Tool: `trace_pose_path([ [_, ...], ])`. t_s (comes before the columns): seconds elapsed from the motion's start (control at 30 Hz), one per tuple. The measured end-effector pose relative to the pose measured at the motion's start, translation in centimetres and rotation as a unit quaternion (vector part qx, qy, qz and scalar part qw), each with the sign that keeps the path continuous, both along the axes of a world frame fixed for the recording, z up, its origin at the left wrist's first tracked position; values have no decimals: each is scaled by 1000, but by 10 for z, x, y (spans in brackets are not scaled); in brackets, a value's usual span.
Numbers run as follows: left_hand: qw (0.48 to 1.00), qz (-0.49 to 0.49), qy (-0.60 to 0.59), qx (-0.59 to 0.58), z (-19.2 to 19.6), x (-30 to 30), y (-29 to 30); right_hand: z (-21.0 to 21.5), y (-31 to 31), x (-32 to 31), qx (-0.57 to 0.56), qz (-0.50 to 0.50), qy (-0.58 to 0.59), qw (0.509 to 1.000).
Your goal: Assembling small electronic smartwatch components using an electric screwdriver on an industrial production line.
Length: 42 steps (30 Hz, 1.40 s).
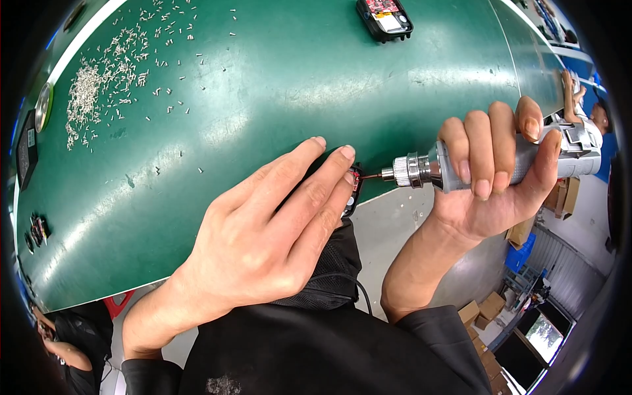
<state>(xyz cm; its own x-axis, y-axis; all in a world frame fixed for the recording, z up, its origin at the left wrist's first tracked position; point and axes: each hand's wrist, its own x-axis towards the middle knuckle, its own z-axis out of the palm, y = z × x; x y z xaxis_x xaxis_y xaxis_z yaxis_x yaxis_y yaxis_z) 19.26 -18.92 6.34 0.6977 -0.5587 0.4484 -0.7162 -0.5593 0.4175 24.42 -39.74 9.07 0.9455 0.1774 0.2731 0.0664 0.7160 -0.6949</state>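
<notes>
My right hand point(497, 174) wraps round the grey body of an electric screwdriver point(447, 168), held almost level with its thin bit pointing left. The bit tip meets a small black device housing point(353, 197) with a red circuit board inside, at the table's near edge. My left hand point(270, 224) grips this housing, its fingers lying across and hiding most of it. Whether a screw sits under the bit is too small to tell.
Many small silver screws point(85, 95) lie heaped and scattered at the far left of the green table point(276, 99). Another open black housing point(386, 20) lies at the far edge. Small dark parts point(37, 232) lie at left. Other people sit at both sides.
</notes>
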Motion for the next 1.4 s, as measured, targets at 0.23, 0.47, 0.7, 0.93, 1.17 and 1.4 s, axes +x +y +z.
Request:
trace_pose_path([
  [0.23,1000,3,-9,-8,0,1,3,4,4,1,-31,26,-20,999],
  [0.47,1000,-11,-12,-8,2,1,-1,14,17,-6,-133,33,-78,987],
  [0.7,999,-33,-21,14,10,-3,-1,23,33,-7,-263,-14,-108,959],
  [0.93,999,-41,-25,20,11,1,1,23,33,-9,-162,10,-82,983],
  [1.17,988,-117,-30,98,24,5,17,37,28,-10,-151,100,-147,972],
  [1.4,992,121,-19,35,37,-47,128,31,2,-29,47,36,-160,985],
])
